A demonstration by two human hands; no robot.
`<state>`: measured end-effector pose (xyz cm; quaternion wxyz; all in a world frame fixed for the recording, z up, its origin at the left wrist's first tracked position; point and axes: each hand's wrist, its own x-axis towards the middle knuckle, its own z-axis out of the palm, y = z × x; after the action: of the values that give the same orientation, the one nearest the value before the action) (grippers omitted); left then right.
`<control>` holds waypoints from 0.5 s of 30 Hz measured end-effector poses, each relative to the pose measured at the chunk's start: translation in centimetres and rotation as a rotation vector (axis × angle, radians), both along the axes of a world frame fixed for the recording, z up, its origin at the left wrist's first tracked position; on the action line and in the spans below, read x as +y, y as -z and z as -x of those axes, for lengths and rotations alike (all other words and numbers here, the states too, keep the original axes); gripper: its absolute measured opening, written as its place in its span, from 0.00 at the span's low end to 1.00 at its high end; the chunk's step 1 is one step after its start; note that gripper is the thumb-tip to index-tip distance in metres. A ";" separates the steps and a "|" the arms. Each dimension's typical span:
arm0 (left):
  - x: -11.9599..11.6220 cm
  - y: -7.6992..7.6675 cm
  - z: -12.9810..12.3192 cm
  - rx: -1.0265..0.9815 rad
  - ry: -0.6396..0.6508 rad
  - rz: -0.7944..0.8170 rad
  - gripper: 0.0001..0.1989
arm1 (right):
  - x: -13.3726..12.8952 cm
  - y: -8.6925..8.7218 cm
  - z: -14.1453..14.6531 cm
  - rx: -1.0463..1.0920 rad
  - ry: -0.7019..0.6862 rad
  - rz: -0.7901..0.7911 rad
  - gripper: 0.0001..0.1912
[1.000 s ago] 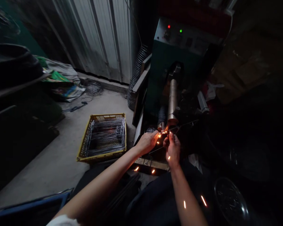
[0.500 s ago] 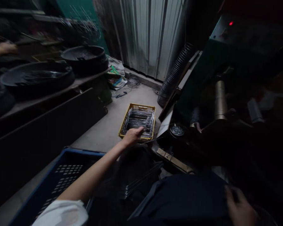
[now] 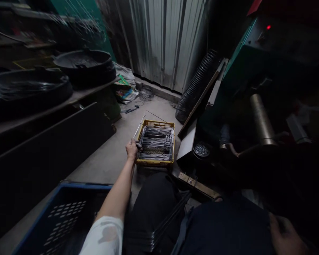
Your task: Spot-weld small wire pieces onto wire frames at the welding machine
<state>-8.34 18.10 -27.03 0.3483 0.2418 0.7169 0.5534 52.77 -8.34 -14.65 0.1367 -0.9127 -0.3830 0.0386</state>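
My left hand (image 3: 132, 149) clamped wire rods (image 3: 139, 128) beside the yellow crate (image 3: 155, 123). My right hand (image 3: 285, 238), in shadow, I couldn't read.

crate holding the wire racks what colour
The crate is yellow, best seen in the head view.

Sleeve (image 3: 103, 237): white, short, marked by a brownish stain
Trousers (image 3: 151, 209): dark, seen right of the sleeve
Left hand (image 3: 132, 149): kept bare, beyond the sleeve
Right hand (image 3: 284, 235): kept bare, well right of the sleeve
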 end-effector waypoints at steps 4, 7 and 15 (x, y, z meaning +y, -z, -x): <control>-0.2 2.1 0.2 -0.134 0.046 0.124 0.16 | -0.2 -0.7 0.6 -0.074 -0.030 -0.014 0.19; -3.5 3.2 -0.5 -0.161 0.145 0.257 0.13 | -0.5 -0.9 1.0 -0.133 -0.043 -0.021 0.20; -16.6 -3.3 -2.0 0.158 0.534 0.331 0.14 | -1.0 -0.7 1.2 -0.290 -0.186 -0.128 0.28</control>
<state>-6.34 1.46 -23.76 0.4592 0.4037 0.7331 0.2978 51.54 -9.36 -13.95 0.1337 -0.8588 -0.4833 -0.1052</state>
